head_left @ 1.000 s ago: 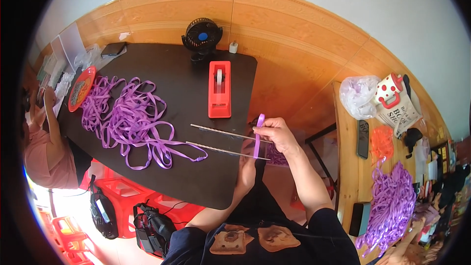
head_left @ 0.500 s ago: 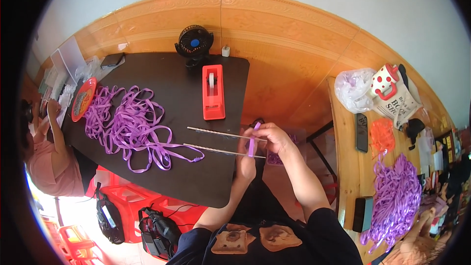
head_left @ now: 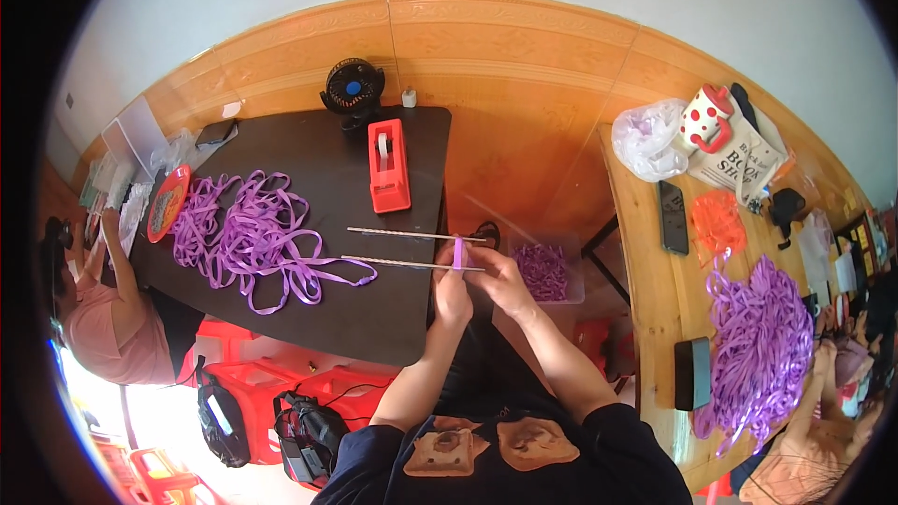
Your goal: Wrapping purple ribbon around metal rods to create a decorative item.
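Observation:
Two thin metal rods [head_left: 398, 233] with twisted ends lie parallel, sticking out past the right edge of the black table [head_left: 393, 304]. A purple ribbon [head_left: 458, 252] is wound as a narrow band across both rods. My left hand [head_left: 452, 295] is closed on the band from below and the left, its fingers partly hidden. On the other side, my right hand [head_left: 503, 282] has its fingertips closed at the band and rod ends. A loose heap of purple ribbon [head_left: 248, 234] lies on the table, with a strand trailing toward the rods.
A red tape dispenser [head_left: 388, 182], a black fan [head_left: 354, 89] and a red plate [head_left: 154, 215] stand on the black table. Below my hands is a clear bin [head_left: 572, 295] of purple pieces. The wooden table [head_left: 655, 346] holds more ribbon and a phone [head_left: 673, 217]. Other people sit at both sides.
The view has shifted, and the bin under my hands shows more. My right hand has come down from above the band to its right side, close to my left hand.

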A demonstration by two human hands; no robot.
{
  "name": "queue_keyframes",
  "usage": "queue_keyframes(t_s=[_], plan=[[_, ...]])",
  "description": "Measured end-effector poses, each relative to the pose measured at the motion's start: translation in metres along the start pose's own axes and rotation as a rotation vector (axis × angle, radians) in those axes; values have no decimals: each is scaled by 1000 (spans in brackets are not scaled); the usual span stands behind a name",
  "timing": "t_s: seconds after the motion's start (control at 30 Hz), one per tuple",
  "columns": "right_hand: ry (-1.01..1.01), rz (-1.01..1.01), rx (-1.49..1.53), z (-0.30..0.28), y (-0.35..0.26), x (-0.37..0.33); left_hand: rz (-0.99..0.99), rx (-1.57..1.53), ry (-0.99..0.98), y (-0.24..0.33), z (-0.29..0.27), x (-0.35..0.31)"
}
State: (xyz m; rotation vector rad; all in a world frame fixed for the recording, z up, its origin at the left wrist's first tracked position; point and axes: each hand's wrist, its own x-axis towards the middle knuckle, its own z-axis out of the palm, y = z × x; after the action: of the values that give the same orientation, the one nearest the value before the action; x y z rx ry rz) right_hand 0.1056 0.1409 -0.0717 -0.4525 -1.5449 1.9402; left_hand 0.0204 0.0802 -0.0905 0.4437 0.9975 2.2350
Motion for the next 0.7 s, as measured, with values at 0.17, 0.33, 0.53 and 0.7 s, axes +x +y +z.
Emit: queue_keyframes(t_s=[0.17, 0.33, 0.53, 0.7], plan=[[35, -45, 7, 9, 6, -8, -70, 0, 0, 12, 10, -10], [52, 111, 252, 8, -2, -17, -94, -28, 27, 14, 9, -14], [51, 187, 241, -2, 7, -14, -145, -72, 30, 15, 10, -14], [111, 198, 285, 11, 17, -20, -221, -76, 114, 27, 18, -30]])
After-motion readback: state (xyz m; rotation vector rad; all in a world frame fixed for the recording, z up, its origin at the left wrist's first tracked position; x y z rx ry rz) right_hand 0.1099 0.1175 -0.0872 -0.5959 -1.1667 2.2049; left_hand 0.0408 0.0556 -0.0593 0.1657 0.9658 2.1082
